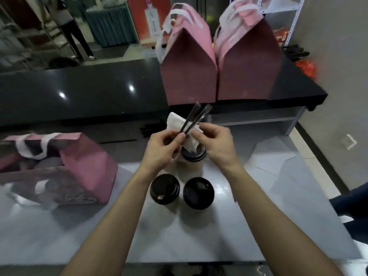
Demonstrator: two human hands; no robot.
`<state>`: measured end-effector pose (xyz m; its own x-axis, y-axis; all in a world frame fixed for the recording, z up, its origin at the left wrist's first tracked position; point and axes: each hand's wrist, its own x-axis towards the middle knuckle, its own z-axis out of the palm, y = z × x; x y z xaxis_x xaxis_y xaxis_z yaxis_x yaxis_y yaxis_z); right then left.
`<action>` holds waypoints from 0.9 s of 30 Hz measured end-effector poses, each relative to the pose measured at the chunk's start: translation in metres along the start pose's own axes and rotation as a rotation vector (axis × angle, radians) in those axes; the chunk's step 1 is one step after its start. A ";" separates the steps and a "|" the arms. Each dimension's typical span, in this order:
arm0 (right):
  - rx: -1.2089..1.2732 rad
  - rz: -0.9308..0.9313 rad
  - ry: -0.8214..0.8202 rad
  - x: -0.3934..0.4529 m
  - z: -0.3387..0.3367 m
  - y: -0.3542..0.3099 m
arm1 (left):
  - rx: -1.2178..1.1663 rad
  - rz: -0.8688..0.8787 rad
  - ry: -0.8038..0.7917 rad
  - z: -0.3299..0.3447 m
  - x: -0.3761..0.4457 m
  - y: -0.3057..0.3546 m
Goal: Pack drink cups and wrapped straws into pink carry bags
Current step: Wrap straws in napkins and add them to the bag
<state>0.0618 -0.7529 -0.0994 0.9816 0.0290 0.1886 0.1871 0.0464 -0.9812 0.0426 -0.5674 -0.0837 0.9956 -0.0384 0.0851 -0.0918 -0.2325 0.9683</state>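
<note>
My left hand (165, 148) pinches two dark wrapped straws (196, 118) that point up and away. A white napkin (179, 126) lies behind the straws, and my right hand (215, 144) grips it from the right. Both hands hover over a paper cup with a black lid (194, 156). Two more black-lidded cups (164, 189) (198, 193) stand side by side nearer to me on the grey table (219, 236). A pink carry bag (83, 166) lies on its side at the left. Two closed pink bags (189, 62) (249, 58) stand upright on the black counter (79, 92).
Loose dark straws (147, 130) lie on the table behind my hands. A red item (306, 68) sits at the counter's right end near a white shelf (294, 20). A person (73, 26) stands far back left. Dark cloth (352, 198) is at the right edge.
</note>
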 end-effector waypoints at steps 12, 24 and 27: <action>0.177 -0.105 -0.047 0.011 0.207 -0.052 | -0.180 0.039 0.039 -0.206 -0.016 0.015; 0.034 -0.247 -0.109 0.011 0.368 -0.080 | 0.847 0.231 0.052 -0.456 -0.050 -0.029; -0.132 -0.172 -0.189 0.004 0.383 -0.068 | 1.193 0.126 -0.078 -0.477 -0.055 -0.053</action>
<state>0.0390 -0.3733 -0.0166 0.9128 0.2187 0.3449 0.3660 -0.0636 -0.9284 0.0006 -0.0894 -0.0274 0.9786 -0.1743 0.1092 -0.1873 -0.9745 0.1236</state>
